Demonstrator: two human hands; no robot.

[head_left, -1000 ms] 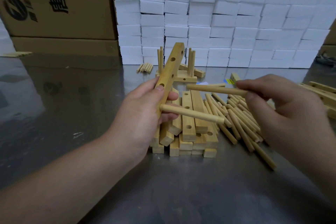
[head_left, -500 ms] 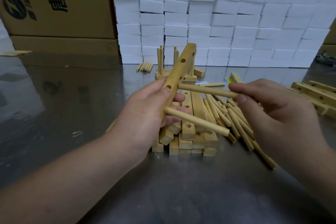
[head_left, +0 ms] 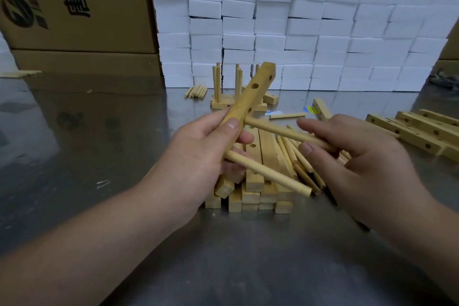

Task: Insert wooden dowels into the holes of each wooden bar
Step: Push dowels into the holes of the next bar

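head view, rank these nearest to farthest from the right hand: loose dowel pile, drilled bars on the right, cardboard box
1. loose dowel pile, on the table just under the right hand
2. drilled bars, lying on the table off to its right
3. cardboard box, far back on the left

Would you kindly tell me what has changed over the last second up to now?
The right hand, pinching the upper dowel, moved it left until its tip met a hole in the bar; a second ago it was clear of the bar. The left hand grips the bar as before, the lower dowel stays seated, and the stacked bars lie unmoved.
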